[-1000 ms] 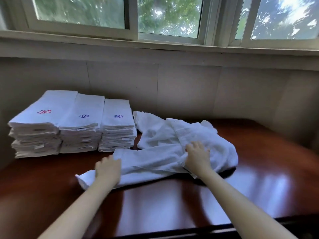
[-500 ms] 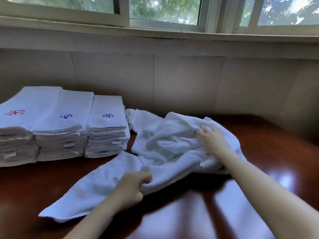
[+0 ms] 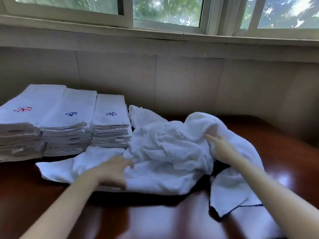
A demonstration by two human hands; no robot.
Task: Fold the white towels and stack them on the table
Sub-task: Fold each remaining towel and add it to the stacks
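A loose white towel (image 3: 165, 149) lies crumpled on the table (image 3: 155, 221), and both sets of fingers are on it. The left hand (image 3: 112, 171) lies flat on its near, smoother part, fingers (image 3: 127, 163) straight and spread a little, though blurred. The right hand (image 3: 221, 150) reaches into a raised fold, one finger pointing left while cloth drapes over the rest; I cannot tell whether those fingers (image 3: 209, 137) pinch it. A blue-edged corner (image 3: 233, 200) hangs down just nearer than the right wrist. Beyond and left of the left fingers stand three stacks of folded towels (image 3: 110, 118), side by side and touching. One top bears a red monogram (image 3: 23, 109), and two bear blue monograms (image 3: 71, 114).
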